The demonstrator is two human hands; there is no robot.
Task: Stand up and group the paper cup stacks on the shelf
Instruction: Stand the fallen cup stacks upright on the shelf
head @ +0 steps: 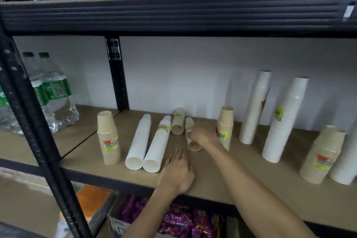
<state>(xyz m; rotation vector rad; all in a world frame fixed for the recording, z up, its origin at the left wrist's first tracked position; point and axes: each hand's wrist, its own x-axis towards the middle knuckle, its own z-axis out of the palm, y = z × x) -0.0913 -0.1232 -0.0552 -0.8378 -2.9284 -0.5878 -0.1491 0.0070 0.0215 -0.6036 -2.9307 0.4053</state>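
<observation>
Two long white cup stacks [139, 143] [157, 145] lie side by side on the brown shelf board [222, 176]. Behind them lie two short tan stacks [178, 121] [190, 135]. My right hand [202, 133] rests over the nearer lying tan stack, fingers curled on it. My left hand [176, 172] lies flat and open on the shelf beside the white stacks. Upright stand a tan stack [108, 139] at the left, a tan stack [225, 127] by my right hand, two tall white stacks [255, 108] [284, 121], and a tan stack [324, 154] at the right.
Water bottles with green labels [52, 92] stand on the left shelf section behind a black post [32, 121]. An upper shelf beam [173, 15] hangs overhead. Purple packets [173, 220] fill a box below. Another white stack [345, 166] stands at the far right edge.
</observation>
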